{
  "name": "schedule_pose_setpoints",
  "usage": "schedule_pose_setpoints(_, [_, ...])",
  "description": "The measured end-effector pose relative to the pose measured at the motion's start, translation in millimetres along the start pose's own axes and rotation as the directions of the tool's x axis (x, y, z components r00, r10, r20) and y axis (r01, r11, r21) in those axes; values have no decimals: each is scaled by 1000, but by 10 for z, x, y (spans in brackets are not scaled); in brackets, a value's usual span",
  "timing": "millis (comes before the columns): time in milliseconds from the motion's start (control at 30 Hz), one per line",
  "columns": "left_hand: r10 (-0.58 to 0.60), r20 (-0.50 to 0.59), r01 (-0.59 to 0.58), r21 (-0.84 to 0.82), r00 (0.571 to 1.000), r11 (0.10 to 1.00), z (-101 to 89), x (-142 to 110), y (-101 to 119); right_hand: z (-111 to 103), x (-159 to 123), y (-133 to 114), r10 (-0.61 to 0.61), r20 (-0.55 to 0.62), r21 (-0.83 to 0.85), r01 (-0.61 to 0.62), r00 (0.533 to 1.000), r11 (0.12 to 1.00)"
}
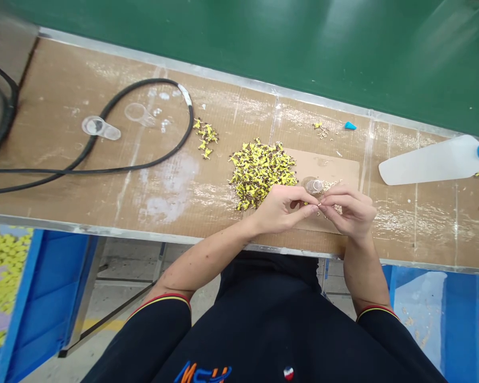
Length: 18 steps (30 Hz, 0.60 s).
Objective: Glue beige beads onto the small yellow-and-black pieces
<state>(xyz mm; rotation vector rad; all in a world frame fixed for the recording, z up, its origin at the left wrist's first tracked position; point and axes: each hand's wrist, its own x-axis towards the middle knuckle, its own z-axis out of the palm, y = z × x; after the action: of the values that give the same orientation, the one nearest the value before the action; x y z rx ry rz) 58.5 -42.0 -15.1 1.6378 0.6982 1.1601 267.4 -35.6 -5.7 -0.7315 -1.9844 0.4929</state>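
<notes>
Hands: A tiny piece is pinched between the fingertips of the left hand and the right hand, their fingers curled.
Piece: A pale tone is seen; its detail is too small to be told.
Clear container: It is set just beyond the meeting fingertips; its contents cannot be made out.
Blue crate: Yellow pieces are held in it, below and left of the hands.
Blue bin: It is lined in white, with small pale bits scattered inside, below and right of the hands.
White bottle: It is laid on its side right of the hands, capped in blue.
Lettering: Orange and blue letters are worn on the dark shirt, partly cut off; a white tag on the black cable cannot be read.
Pile: Small yellow-and-dark pieces are heaped beside the left hand.
</notes>
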Motion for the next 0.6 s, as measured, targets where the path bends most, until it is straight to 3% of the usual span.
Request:
schedule_pose_setpoints(133, [-137, -25, 135, -68, 990, 988, 9, 5, 5, 38, 25, -6, -123, 12, -169, 123, 992, 978])
schedule_pose_setpoints(333, [-243, -62, 230, -161, 968, 960, 28, -5, -16, 66, -15, 7, -221, 19, -387, 211, 975, 898])
schedule_pose_setpoints(467, [-350, -27, 319, -351, 936, 880, 53, 8, -25, 81, -81, 26, -156, 14, -406, 148, 988, 902])
schedule_pose_setpoints(600, [-373, 9, 346, -393, 928, 852, 52, 24, -20, 102, -123, 43, -74, 32, -478, 80, 997, 875])
